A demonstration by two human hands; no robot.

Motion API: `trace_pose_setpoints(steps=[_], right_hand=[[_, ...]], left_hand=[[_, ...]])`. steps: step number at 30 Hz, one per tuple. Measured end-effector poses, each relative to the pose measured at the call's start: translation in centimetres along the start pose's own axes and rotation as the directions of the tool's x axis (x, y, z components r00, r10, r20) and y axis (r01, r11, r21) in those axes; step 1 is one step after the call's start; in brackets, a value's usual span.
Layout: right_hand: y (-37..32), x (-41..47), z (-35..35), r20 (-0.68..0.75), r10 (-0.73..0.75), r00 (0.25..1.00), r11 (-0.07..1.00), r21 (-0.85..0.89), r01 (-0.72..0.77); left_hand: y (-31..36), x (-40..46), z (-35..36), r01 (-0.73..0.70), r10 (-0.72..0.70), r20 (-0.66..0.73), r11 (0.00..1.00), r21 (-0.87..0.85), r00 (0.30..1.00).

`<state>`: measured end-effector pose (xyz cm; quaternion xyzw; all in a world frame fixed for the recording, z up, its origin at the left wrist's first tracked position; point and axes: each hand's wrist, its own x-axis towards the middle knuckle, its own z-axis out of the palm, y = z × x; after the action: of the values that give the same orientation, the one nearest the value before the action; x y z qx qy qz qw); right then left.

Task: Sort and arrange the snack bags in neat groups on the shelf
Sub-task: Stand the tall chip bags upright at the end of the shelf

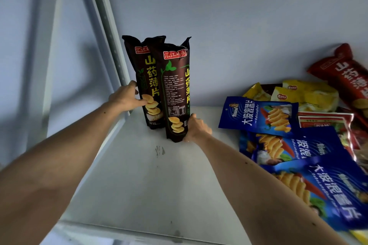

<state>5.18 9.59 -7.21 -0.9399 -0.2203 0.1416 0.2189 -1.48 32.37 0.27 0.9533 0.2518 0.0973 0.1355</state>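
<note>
Two tall dark brown snack bags stand upright at the far left of the white shelf, close to the metal upright post. The rear brown bag sits just behind and left of the front brown bag, and the two overlap. The left hand holds the rear bag's left edge, thumb across its front and fingers curled behind it. The right hand grips the lower right edge of the front bag, fingers wrapped round it.

This pair looks like the first neat group, judging by how squarely both stand (only the final nudge seems left). Everything else waits: on the right lies a loose heap, with three blue bags overlapping at odd angles, yellow bags behind them, a red bag leaning against the far wall, and a red-and-white packet half buried. So I judge the sorting barely begun, with blue, yellow and red groups still to be stood up and lined along the shelf
</note>
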Motion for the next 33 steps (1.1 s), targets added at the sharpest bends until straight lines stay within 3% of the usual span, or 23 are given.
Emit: trace_pose_setpoints(steps=[7,12,22,26,33], right_hand=[[3.8,-3.3,-4.0,-0.017,-0.076,0.997,0.974,-0.216,0.071],[10.1,-7.2,-9.2,-0.123,-0.103,0.987,0.956,-0.288,0.063],[28.1,-15.9,-19.7,-0.274,0.006,0.962,0.919,-0.377,-0.113],[34.3,-17.6,-22.8,-0.303,0.105,0.947,0.902,-0.371,-0.219],[42.8,-17.7,-28.0,-0.385,0.130,0.914,0.887,-0.368,-0.280]], left_hand=[[1.0,-3.8,0.2,0.014,-0.068,0.217,0.970,0.242,0.974],[6.3,-8.3,1.8,-0.002,-0.061,0.273,0.974,0.226,0.960],[26.1,-14.3,7.1,-0.113,0.063,0.314,0.983,0.142,0.947],[34.5,-14.4,9.1,-0.257,0.195,0.352,0.956,0.140,0.916],[47.7,-12.9,11.8,-0.414,0.348,0.355,0.901,0.130,0.868]])
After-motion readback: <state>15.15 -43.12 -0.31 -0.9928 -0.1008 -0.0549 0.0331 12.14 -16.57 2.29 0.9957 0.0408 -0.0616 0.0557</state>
